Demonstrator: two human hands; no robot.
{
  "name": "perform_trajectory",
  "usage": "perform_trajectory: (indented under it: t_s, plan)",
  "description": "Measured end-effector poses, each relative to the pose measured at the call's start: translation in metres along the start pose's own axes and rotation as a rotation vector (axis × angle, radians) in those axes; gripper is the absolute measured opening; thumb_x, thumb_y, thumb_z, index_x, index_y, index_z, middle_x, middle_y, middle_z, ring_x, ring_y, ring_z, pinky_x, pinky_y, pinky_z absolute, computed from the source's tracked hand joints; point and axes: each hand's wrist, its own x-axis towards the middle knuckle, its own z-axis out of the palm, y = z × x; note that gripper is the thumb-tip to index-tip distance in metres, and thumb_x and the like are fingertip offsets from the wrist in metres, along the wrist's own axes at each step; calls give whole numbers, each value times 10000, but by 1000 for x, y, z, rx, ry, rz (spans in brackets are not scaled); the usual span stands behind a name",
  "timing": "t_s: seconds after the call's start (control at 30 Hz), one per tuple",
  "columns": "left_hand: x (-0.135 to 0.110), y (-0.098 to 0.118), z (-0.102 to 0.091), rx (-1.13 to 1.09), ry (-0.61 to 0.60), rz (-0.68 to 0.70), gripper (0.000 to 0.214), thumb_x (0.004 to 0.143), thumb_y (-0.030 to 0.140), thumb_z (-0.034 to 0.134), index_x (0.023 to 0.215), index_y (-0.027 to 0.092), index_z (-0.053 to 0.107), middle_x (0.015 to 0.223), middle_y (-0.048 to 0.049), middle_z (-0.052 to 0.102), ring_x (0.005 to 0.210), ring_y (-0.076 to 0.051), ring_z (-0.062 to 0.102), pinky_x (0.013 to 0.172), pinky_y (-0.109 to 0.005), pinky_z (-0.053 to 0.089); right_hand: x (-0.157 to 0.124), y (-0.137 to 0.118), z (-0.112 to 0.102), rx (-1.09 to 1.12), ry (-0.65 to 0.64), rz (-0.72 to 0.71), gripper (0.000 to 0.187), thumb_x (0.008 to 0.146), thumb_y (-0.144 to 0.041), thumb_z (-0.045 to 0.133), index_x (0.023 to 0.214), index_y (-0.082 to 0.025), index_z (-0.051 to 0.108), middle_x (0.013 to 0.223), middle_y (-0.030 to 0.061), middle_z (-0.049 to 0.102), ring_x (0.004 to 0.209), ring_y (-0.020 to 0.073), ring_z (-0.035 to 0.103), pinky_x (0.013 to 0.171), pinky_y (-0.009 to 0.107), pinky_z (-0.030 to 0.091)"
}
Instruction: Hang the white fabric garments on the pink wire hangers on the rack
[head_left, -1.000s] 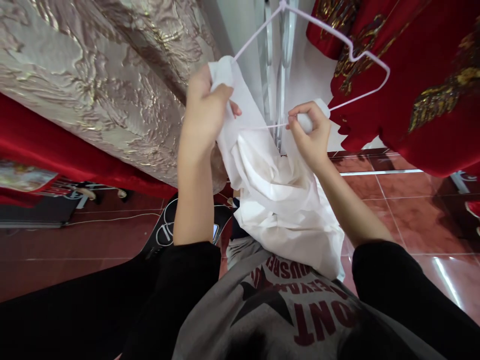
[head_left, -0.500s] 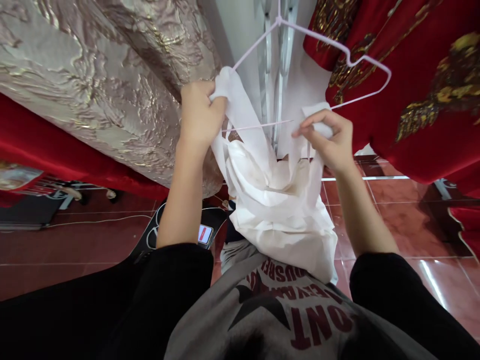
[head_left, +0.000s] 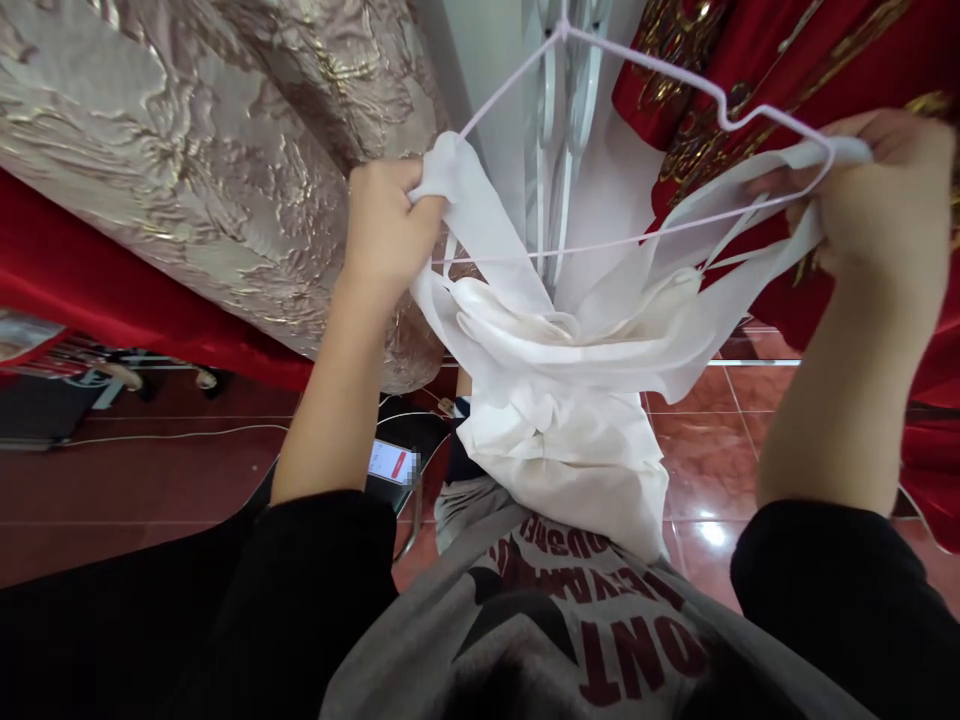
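Observation:
A white garment (head_left: 570, 400) hangs bunched in front of my chest. My left hand (head_left: 386, 225) is closed on one of its shoulder straps at the left end of a thin pale wire hanger (head_left: 637, 60). My right hand (head_left: 877, 190) is closed on the other strap, stretched out to the hanger's right end. The hanger's hook runs up out of view at the top.
A champagne and gold brocade garment (head_left: 187, 150) hangs at the left, with red fabric (head_left: 112, 290) under it. A red garment with gold embroidery (head_left: 750, 90) hangs at the right. Below lie red floor tiles (head_left: 705, 450), a white cable (head_left: 150, 435) and a phone (head_left: 390, 462).
My right hand has swung out to the right, pulling its strap over the hanger's right end. My left hand has stayed on the left strap. The garment is now spread wider.

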Motion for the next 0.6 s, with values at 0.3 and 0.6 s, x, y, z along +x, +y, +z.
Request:
perform_trajectory:
  t_s: [0.3,0.6]
  plan:
    - [5,-6,-6,137,-4,76,288,796,88,604,527,191,597,489,8,516,513,-147,420,559,-298,303,-22,-64,4,-123,-93,-84,42,833,-162,758,866,-181,742,528,-47,524,466,16,472,484,273,334]
    - [-1,-14,-5,98,2,68,270,851,91,622,602,195,618,571,-1,564,585,-166,473,633,-300,378,-27,-77,30,-14,-355,-122,248,899,-121,649,1126,-204,707,758,-35,647,695,57,671,484,135,443]
